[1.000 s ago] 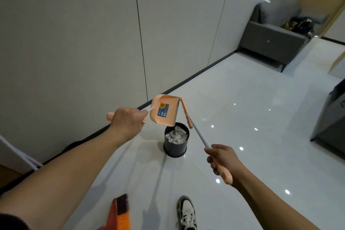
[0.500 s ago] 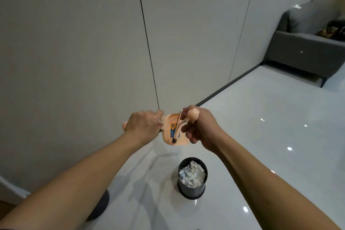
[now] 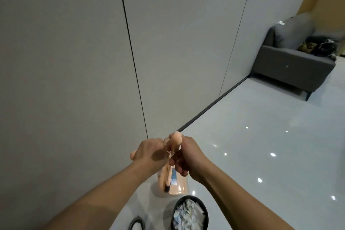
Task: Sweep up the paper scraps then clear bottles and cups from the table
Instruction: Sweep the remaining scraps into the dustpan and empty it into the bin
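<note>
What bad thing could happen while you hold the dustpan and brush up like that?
The bin looks nearly full of paper scraps, so a knock from the dangling dustpan might tip it or spill scraps back onto the shiny floor. Also, the left hand and right hand crowd together round the two handles, so one might slip and drop.

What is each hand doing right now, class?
Left hand: grips the dustpan handle.
Right hand: grips the brush handle.
</note>
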The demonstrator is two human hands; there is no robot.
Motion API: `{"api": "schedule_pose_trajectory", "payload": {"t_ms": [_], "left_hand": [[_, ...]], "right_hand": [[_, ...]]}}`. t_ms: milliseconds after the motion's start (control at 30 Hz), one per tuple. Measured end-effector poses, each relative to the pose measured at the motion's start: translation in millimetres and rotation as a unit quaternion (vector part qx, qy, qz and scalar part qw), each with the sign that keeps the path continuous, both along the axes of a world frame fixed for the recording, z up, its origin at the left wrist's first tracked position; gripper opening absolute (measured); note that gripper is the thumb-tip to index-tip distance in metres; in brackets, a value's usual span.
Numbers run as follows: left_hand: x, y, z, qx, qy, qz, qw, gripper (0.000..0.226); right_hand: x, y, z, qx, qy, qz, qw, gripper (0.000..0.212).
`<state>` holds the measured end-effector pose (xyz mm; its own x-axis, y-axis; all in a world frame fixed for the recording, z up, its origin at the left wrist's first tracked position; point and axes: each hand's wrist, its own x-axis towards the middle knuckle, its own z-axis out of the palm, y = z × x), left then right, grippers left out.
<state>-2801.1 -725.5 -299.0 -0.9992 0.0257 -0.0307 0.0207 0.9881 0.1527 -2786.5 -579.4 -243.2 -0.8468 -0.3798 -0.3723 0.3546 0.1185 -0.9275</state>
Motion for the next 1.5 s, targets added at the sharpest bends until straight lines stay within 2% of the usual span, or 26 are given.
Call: {"api": "schedule_pose_trajectory", "payload": {"t_ms": [100,200,400,600,667,733,867,933,1133,1300,1400,1500], "left_hand": [[-49,-29,-21,-0.033,-0.008,-0.083,0.996,0.019],[-89,-56,-34,-0.042,0.033,-0.182,0.982,0.020],[-168,-107,-38,-0.020,0.060,-0.260,0.964,0.028],[-224,-106,-51,-0.043,0.055,-0.286,0.956,0.076],[-243,-98,-53,-0.044,0.039,-0.276,0.959,0.081],[-263,-91,-57,-0.045,0.023,-0.273,0.961,0.074],[-307,-78,-66,-0.045,0.022,-0.303,0.952,0.044],[-327,-70,-70,-0.054,0.014,-0.315,0.947,0.039],[-383,-42,-82,-0.092,0.008,-0.369,0.925,0.037],[-432,-24,-85,-0.082,0.042,-0.417,0.904,0.053],[-467,-13,-92,-0.106,0.033,-0.450,0.886,0.046],[-496,-7,-107,-0.112,-0.008,-0.404,0.908,0.044]], "right_hand": [[-48,-18,-2,0.018,-0.038,-0.036,0.998,0.033],[-91,-45,1,0.031,-0.056,-0.042,0.997,0.045],[-159,-93,12,0.004,-0.090,-0.076,0.993,0.040],[-206,-97,14,-0.022,-0.120,-0.090,0.988,0.043],[-224,-93,13,-0.037,-0.128,-0.097,0.986,0.041],[-243,-87,9,-0.043,-0.126,-0.091,0.987,0.040],[-283,-73,-5,-0.052,-0.111,-0.093,0.988,0.046],[-301,-64,-13,-0.061,-0.104,-0.102,0.988,0.047],[-336,-32,-29,-0.099,-0.125,-0.139,0.977,0.042],[-364,-22,-29,-0.110,-0.122,-0.190,0.968,0.038],[-380,-18,-32,-0.082,-0.097,-0.225,0.966,0.049],[-379,-10,-46,-0.057,-0.106,-0.303,0.945,0.043]]}}
